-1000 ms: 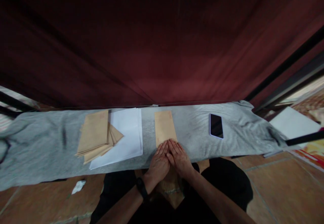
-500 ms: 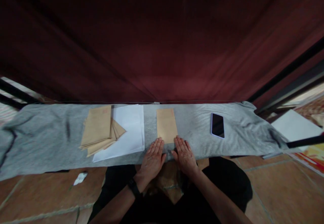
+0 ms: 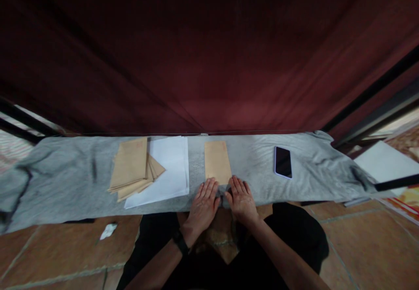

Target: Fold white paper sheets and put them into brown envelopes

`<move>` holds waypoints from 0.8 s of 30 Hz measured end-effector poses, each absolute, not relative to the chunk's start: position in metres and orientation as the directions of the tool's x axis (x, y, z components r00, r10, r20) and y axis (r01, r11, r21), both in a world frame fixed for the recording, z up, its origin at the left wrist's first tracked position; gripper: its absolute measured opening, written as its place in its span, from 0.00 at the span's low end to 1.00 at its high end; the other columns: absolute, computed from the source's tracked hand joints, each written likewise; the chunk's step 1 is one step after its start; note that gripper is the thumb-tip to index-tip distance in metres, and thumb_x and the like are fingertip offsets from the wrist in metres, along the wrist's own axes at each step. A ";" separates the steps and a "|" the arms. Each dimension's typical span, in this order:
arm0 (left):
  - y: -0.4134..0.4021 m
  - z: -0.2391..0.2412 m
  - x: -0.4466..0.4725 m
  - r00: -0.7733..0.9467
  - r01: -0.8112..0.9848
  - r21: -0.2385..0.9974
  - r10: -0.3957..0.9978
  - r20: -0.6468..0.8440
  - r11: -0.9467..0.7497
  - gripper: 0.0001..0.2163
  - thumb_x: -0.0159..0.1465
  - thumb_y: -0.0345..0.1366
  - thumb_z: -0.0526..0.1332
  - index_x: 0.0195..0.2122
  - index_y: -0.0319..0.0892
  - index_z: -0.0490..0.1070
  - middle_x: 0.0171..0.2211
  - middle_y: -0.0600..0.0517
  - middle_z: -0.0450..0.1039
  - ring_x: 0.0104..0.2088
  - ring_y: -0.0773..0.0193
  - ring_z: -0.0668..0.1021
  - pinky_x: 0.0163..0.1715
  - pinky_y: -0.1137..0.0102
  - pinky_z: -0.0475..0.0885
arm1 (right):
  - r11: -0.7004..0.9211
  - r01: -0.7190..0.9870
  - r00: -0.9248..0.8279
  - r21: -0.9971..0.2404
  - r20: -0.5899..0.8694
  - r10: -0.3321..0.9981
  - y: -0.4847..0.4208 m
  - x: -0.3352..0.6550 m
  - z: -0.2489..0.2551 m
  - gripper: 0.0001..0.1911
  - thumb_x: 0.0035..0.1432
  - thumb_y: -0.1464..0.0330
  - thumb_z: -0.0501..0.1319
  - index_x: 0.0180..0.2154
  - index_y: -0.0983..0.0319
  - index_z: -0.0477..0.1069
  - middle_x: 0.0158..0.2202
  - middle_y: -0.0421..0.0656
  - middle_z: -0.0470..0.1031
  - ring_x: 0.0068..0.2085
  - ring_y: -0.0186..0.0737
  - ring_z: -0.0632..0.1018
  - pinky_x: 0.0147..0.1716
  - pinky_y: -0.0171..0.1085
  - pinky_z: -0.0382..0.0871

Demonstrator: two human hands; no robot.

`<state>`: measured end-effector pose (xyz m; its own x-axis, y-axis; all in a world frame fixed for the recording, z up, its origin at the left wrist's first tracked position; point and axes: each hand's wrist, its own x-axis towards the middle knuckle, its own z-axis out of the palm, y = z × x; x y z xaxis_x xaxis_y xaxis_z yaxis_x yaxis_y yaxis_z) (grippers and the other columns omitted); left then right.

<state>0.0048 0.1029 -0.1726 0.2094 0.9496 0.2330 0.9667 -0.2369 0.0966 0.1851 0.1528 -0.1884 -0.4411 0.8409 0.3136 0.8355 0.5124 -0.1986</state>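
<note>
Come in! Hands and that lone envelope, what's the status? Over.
Left hand and right hand open, at near corners of lone envelope. Envelope flat on grey cloth. Phone apart, to its right.

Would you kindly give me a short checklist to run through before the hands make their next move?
1. Single brown envelope lying flat on the gray cloth: ok.
2. Left hand at its near left corner, fingers extended: ok.
3. Right hand touching its near right corner: cannot tell; the fingertips are right beside it.
4. Phone apart from both hands: ok.
5. Envelope pile squared up: not ok, fanned out partly over white paper.
6. Single envelope's contents: cannot tell.
</note>
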 end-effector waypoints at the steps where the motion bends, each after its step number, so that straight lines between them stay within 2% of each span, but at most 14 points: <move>1: 0.106 -0.172 0.009 0.245 0.957 0.101 0.944 0.223 -0.272 0.24 0.72 0.36 0.49 0.68 0.38 0.57 0.70 0.45 0.55 0.70 0.56 0.58 0.68 0.56 0.59 | 0.510 0.836 -0.439 -0.205 0.308 0.844 0.153 0.185 -0.188 0.26 0.72 0.61 0.49 0.63 0.70 0.64 0.64 0.56 0.67 0.64 0.54 0.68 0.64 0.52 0.55; 6: 0.119 -0.171 0.023 0.279 0.939 0.144 0.935 0.218 -0.313 0.24 0.72 0.35 0.47 0.68 0.36 0.57 0.69 0.44 0.58 0.70 0.58 0.58 0.68 0.58 0.58 | 0.514 0.829 -0.450 -0.222 0.280 0.848 0.154 0.186 -0.187 0.26 0.73 0.62 0.46 0.64 0.70 0.64 0.65 0.55 0.66 0.65 0.51 0.66 0.65 0.51 0.53; 12: 0.119 -0.172 0.021 0.292 0.937 0.126 0.928 0.230 -0.326 0.25 0.71 0.34 0.47 0.68 0.33 0.55 0.69 0.42 0.58 0.70 0.58 0.59 0.68 0.59 0.57 | 0.574 0.785 -0.529 -0.233 0.232 0.817 0.155 0.182 -0.182 0.26 0.73 0.61 0.47 0.67 0.61 0.59 0.67 0.47 0.63 0.67 0.47 0.64 0.67 0.52 0.48; 17: 0.114 -0.177 0.016 0.268 0.949 0.101 0.932 0.245 -0.300 0.26 0.71 0.34 0.48 0.69 0.35 0.54 0.69 0.42 0.57 0.69 0.57 0.59 0.68 0.57 0.57 | 0.573 0.791 -0.526 -0.215 0.239 0.816 0.156 0.183 -0.183 0.26 0.72 0.61 0.49 0.67 0.63 0.60 0.67 0.49 0.62 0.65 0.48 0.67 0.67 0.50 0.50; 24: 0.103 -0.183 -0.005 0.181 0.976 0.076 0.952 0.248 -0.205 0.27 0.71 0.40 0.50 0.69 0.33 0.53 0.69 0.40 0.57 0.70 0.55 0.59 0.67 0.57 0.58 | 0.536 0.815 -0.481 -0.222 0.256 0.838 0.160 0.189 -0.184 0.26 0.70 0.63 0.53 0.66 0.62 0.62 0.65 0.49 0.66 0.64 0.50 0.68 0.65 0.49 0.53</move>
<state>-0.0046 0.1032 -0.1831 0.1808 0.9517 0.2481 0.9757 -0.2052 0.0763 0.1894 0.1601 -0.1836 -0.4812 0.8383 0.2562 0.8148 0.5356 -0.2222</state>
